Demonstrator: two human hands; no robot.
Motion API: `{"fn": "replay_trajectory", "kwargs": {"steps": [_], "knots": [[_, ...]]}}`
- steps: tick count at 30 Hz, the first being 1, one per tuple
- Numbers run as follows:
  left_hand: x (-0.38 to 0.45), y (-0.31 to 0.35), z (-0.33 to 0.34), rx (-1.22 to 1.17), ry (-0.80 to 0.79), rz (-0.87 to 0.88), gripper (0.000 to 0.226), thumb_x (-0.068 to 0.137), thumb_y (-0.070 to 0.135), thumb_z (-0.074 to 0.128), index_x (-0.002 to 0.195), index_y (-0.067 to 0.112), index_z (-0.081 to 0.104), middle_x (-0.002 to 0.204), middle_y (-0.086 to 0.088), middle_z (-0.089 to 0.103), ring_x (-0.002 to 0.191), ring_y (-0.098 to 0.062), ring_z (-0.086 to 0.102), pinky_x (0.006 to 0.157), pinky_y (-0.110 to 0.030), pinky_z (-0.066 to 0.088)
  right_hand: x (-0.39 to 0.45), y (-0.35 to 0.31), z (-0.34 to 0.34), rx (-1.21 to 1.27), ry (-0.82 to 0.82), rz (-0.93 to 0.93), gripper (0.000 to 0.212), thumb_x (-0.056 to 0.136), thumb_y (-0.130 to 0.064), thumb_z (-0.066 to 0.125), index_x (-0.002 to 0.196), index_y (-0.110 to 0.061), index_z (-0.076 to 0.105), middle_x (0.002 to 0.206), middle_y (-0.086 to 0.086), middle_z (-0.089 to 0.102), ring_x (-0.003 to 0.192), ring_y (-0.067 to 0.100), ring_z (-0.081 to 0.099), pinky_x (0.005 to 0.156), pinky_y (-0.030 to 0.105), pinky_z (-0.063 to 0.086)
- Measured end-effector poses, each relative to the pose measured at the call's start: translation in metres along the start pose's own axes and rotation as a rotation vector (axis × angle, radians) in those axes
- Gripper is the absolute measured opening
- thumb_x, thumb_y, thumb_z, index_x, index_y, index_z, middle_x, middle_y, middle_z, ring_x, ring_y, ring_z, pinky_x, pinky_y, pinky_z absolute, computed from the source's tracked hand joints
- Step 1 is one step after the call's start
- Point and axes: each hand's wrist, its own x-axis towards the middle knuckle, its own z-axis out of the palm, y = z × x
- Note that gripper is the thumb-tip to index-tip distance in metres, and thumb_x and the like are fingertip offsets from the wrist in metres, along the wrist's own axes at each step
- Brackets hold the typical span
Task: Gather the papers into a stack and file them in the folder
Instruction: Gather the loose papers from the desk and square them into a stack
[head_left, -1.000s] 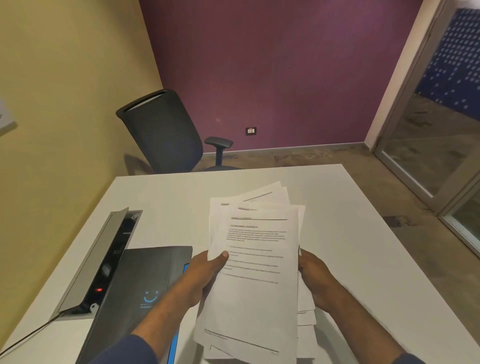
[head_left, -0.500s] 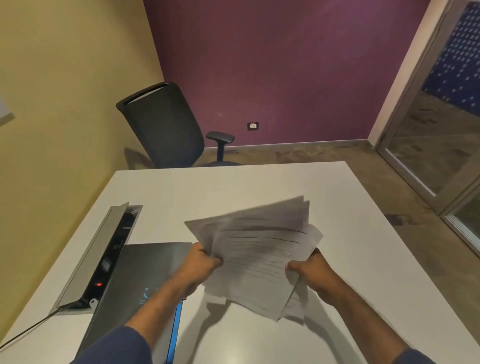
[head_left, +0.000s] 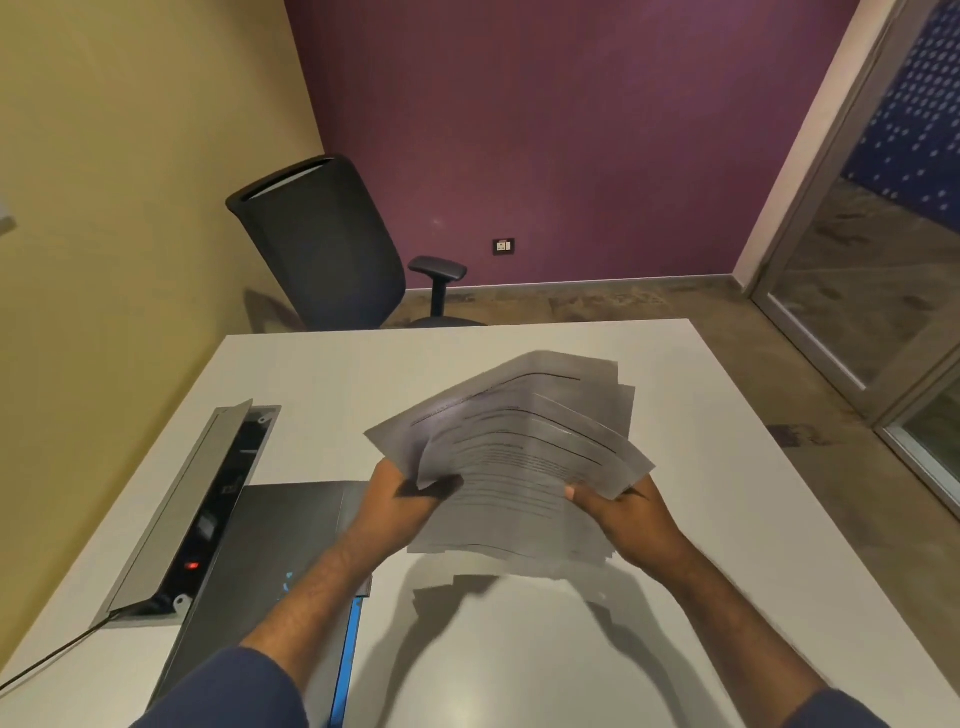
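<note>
Dark grey, with a blue edge, the folder is lying closed on the white counter under the left forearm, where it lay 1 second ago. Above the counter, both hands are gripping the papers: the left hand is clasping the left edge, the right hand the right edge. Upright and facing the camera 1 second ago, the loose sheaf is now tilting nearly flat, fanned and uneven, lifted clear of the counter. Beyond, a black chair is standing.
</note>
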Motion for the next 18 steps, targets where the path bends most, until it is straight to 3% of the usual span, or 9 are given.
{"fn": "replay_trajectory", "kwargs": {"steps": [2, 5, 9, 13, 16, 18], "knots": [[-0.002, -0.002, -0.003, 0.038, -0.018, -0.006, 0.055, 0.08, 0.02, 0.078, 0.103, 0.065, 0.057, 0.102, 0.036, 0.066, 0.097, 0.013, 0.062, 0.073, -0.003, 0.051, 0.002, 0.005, -0.005, -0.083, 0.002, 0.004, 0.038, 0.082, -0.004, 0.069, 0.095, -0.04, 0.069, 0.095, -0.004, 0.074, 0.083, 0.016, 0.07, 0.072, 0.022, 0.053], [-0.009, -0.008, -0.002, 0.042, -0.034, -0.038, 0.055, 0.079, 0.017, 0.08, 0.097, 0.066, 0.059, 0.094, 0.041, 0.066, 0.089, 0.018, 0.063, 0.066, 0.001, 0.047, 0.004, 0.009, -0.01, -0.111, -0.022, 0.015, 0.024, 0.081, -0.004, 0.068, 0.09, -0.027, 0.067, 0.091, 0.016, 0.072, 0.088, 0.039, 0.064, 0.072, 0.035, 0.049], [-0.014, -0.011, 0.006, -0.022, -0.037, -0.079, 0.046, 0.073, 0.021, 0.085, 0.093, 0.058, 0.068, 0.091, 0.029, 0.074, 0.084, 0.01, 0.07, 0.068, -0.007, 0.052, 0.002, 0.01, -0.007, -0.037, -0.052, 0.057, 0.031, 0.082, -0.004, 0.072, 0.093, -0.033, 0.075, 0.096, -0.003, 0.078, 0.091, 0.016, 0.073, 0.084, 0.034, 0.055], [-0.019, -0.015, 0.02, -0.133, -0.065, -0.1, 0.037, 0.083, 0.017, 0.078, 0.11, 0.041, 0.069, 0.112, 0.011, 0.076, 0.106, -0.007, 0.07, 0.095, -0.031, 0.054, -0.001, 0.021, -0.001, 0.009, 0.025, 0.139, 0.025, 0.086, -0.002, 0.069, 0.102, -0.021, 0.072, 0.101, 0.0, 0.078, 0.097, 0.017, 0.073, 0.092, 0.045, 0.056], [-0.021, -0.017, 0.028, -0.184, -0.043, -0.105, 0.037, 0.086, 0.017, 0.074, 0.122, 0.028, 0.068, 0.118, 0.005, 0.074, 0.113, -0.013, 0.067, 0.099, -0.038, 0.052, -0.002, 0.024, 0.0, 0.059, 0.087, 0.138, 0.027, 0.085, -0.002, 0.07, 0.102, -0.023, 0.072, 0.101, -0.001, 0.078, 0.097, 0.016, 0.073, 0.09, 0.041, 0.056], [-0.02, -0.019, 0.032, -0.193, 0.02, -0.135, 0.033, 0.087, 0.016, 0.074, 0.119, 0.02, 0.07, 0.114, 0.003, 0.075, 0.111, -0.015, 0.068, 0.099, -0.043, 0.053, -0.002, 0.026, -0.001, 0.106, 0.091, 0.138, 0.03, 0.082, -0.001, 0.073, 0.101, -0.024, 0.072, 0.1, -0.002, 0.078, 0.097, 0.018, 0.073, 0.087, 0.038, 0.057]]}}
